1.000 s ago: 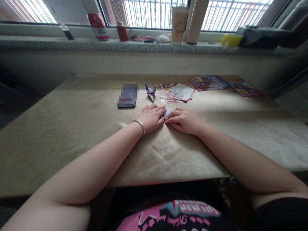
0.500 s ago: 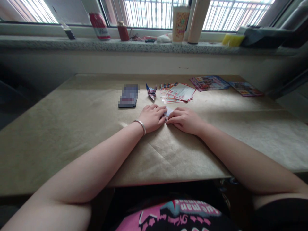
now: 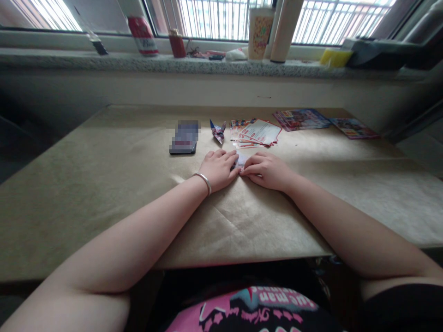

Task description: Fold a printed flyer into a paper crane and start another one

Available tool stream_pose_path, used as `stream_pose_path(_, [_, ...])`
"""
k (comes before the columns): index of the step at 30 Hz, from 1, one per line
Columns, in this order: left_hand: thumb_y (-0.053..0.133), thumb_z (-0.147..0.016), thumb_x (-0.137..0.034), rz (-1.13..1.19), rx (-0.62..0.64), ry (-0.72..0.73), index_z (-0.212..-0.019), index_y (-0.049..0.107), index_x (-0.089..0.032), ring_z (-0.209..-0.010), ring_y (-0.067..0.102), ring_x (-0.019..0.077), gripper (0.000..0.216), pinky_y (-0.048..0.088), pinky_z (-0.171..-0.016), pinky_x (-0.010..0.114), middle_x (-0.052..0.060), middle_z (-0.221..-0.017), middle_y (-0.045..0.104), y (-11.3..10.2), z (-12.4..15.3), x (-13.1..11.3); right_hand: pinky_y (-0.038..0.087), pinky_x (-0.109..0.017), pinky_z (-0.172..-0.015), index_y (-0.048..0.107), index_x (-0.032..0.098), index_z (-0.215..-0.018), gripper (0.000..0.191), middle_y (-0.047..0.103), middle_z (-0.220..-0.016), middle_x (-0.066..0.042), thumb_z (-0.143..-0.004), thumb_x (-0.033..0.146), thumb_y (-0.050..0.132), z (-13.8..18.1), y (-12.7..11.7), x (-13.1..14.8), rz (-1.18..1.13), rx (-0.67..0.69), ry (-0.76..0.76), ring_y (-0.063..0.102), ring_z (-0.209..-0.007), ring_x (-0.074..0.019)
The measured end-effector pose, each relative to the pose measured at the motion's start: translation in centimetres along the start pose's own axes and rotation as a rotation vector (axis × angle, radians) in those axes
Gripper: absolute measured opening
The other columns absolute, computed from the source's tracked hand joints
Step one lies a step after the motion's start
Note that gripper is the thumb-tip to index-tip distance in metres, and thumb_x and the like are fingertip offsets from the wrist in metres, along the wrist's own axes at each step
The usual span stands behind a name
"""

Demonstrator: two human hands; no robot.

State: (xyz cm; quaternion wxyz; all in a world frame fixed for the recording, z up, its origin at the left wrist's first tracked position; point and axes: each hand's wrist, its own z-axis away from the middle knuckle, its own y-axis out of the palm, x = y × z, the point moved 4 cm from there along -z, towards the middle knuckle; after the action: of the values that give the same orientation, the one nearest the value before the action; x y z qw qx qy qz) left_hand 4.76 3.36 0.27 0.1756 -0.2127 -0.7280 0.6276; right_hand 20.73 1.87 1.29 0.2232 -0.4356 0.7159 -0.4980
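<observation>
Between my two hands a small piece of folded paper (image 3: 241,160) lies on the table, whitish on top and mostly covered by fingers. My left hand (image 3: 220,169), with a silver bangle at the wrist, presses on its left side, the thumb reaching its near edge. My right hand (image 3: 265,169) pinches the near right edge between thumb and fingertips. Just beyond my hands stands a folded paper crane (image 3: 218,132) in blue and pink. To its right a fanned pile of printed sheets (image 3: 260,132) with red borders lies flat.
A dark phone-like slab (image 3: 184,138), partly pixelated, lies left of the crane. Colourful booklets (image 3: 302,119) and another colourful print (image 3: 353,128) are at the far right. The stone windowsill (image 3: 207,66) behind holds a red can (image 3: 142,37), a patterned cup (image 3: 260,34) and a yellow item (image 3: 336,58).
My right fingertips have shifted slightly along the paper's near edge, and my left thumb has slid a little to the right. The other things lie as before.
</observation>
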Motion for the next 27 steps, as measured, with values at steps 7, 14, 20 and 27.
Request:
stream_pose_path(7, [0.034, -0.097, -0.052, 0.006, -0.003, 0.001, -0.139, 0.051, -0.021, -0.131, 0.046, 0.0295, 0.055, 0.034, -0.107, 0.048, 0.003, -0.15, 0.048, -0.1, 0.1, 0.0, 0.049, -0.034, -0.08, 0.078, 0.026, -0.098, 0.021, 0.072, -0.094, -0.006, -0.09, 0.029, 0.059, 0.7, -0.3, -1.0, -0.107, -0.012, 0.052, 0.062, -0.085, -0.018])
stream_pose_path(14, [0.033, -0.097, -0.056, 0.022, -0.017, -0.001, -0.136, 0.054, -0.021, -0.13, 0.046, 0.0297, 0.056, 0.036, -0.106, 0.048, 0.004, -0.148, 0.05, -0.2, 0.0, -0.1, 0.05, -0.033, -0.08, 0.079, 0.027, -0.097, 0.021, 0.072, -0.093, -0.006, -0.09, 0.03, 0.059, 1.0, -0.6, -1.6, -0.13, 0.012, 0.089, 0.063, -0.084, -0.0169])
stream_pose_path(20, [0.035, -0.096, -0.053, 0.028, -0.005, 0.003, -0.138, 0.052, -0.022, -0.131, 0.045, 0.03, 0.055, 0.036, -0.107, 0.048, 0.004, -0.15, 0.048, 0.0, 0.1, 0.0, 0.051, -0.033, -0.084, 0.08, 0.027, -0.094, 0.019, 0.073, -0.096, -0.005, -0.086, 0.026, 0.062, 1.8, -1.3, -2.8, -0.18, 0.064, 0.139, 0.065, -0.086, -0.0173])
stream_pose_path(27, [0.034, -0.097, -0.053, 0.027, 0.012, -0.003, -0.138, 0.052, -0.02, -0.132, 0.044, 0.0307, 0.056, 0.036, -0.107, 0.048, 0.005, -0.15, 0.048, -0.3, 0.1, -0.2, 0.053, -0.035, -0.083, 0.081, 0.027, -0.093, 0.02, 0.071, -0.102, -0.007, -0.085, 0.027, 0.062, 2.2, -1.9, -3.7, -0.195, 0.11, 0.171, 0.065, -0.089, -0.0189])
